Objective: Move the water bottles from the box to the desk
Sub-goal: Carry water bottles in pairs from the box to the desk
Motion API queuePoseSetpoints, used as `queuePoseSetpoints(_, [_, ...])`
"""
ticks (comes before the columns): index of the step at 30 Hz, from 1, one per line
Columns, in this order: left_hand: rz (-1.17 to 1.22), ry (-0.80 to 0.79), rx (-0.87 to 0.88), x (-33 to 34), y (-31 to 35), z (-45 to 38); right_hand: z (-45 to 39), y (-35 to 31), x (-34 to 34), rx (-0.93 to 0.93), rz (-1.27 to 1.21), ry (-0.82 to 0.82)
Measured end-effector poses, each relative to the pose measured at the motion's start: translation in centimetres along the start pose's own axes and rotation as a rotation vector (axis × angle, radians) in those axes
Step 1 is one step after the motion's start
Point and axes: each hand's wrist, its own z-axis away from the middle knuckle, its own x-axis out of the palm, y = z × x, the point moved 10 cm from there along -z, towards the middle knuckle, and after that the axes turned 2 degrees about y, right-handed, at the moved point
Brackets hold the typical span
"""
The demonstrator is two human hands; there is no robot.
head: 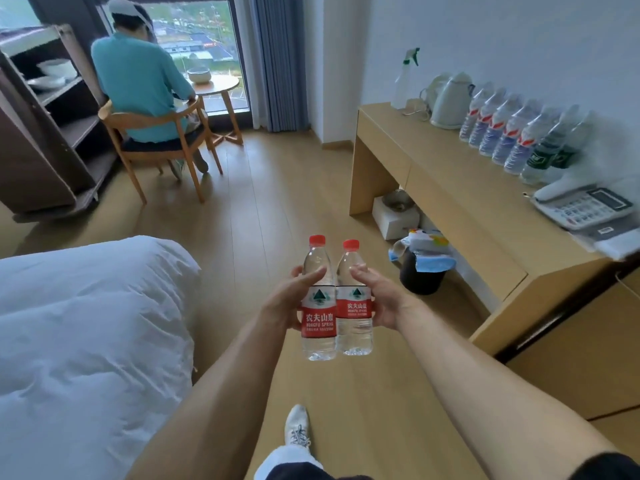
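You hold two bottles upright in front of you, above the floor (277, 188), side by side and touching. Your left hand (287, 299) grips the left bottle (318, 306) with the thumb laid across its front and the fingers curled round the back. Your right hand (379, 296) grips the right bottle (354, 303) the same way, thumb in front above the red label. Both bottles have red caps, red labels and clear water inside.

The desk (460, 209) stands to your right, along the wall. A row of bottles (512, 136) is lined up at its back edge against the wall, most with red and blue labels, the nearest two with dark green ones. Beyond the row sit a kettle (450, 102) and a spray bottle (407, 77); nearer you is a phone (585, 209). Under the desk are a white box (394, 216) and a dark bin (420, 268) with its liner folded over the rim.

A bed (86, 341) with a white duvet lies to your left. Your shoe (296, 426) shows on the floor below the bottles. Across the room a person (138, 84) in a teal shirt sits on a chair (156, 140) at a round table (218, 86) by the window, back to you, with a dark shelf (45, 133) to their left
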Motion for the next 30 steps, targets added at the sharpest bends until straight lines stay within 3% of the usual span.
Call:
queuePoseSetpoints(7, [-0.018,-0.128,0.014,0.9,9.3,-11.3,-9.8,-8.0,-2.7,-0.04,-0.065,0.107])
queuePoseSetpoints(13, [-0.036,-0.198,0.072,-2.5,20.3,-19.8,-18.8,-16.7,-0.9,-0.108,-0.105,0.166])
queuePoseSetpoints(20, [-0.118,-0.25,0.059,-4.2,27.2,-27.4,-26.4,-22.4,-0.4,-0.136,-0.176,0.219])
queuePoseSetpoints(30, [-0.076,-0.223,0.092,-6.4,36.3,-38.4,-39.0,-30.7,0.0,-0.149,-0.188,0.143])
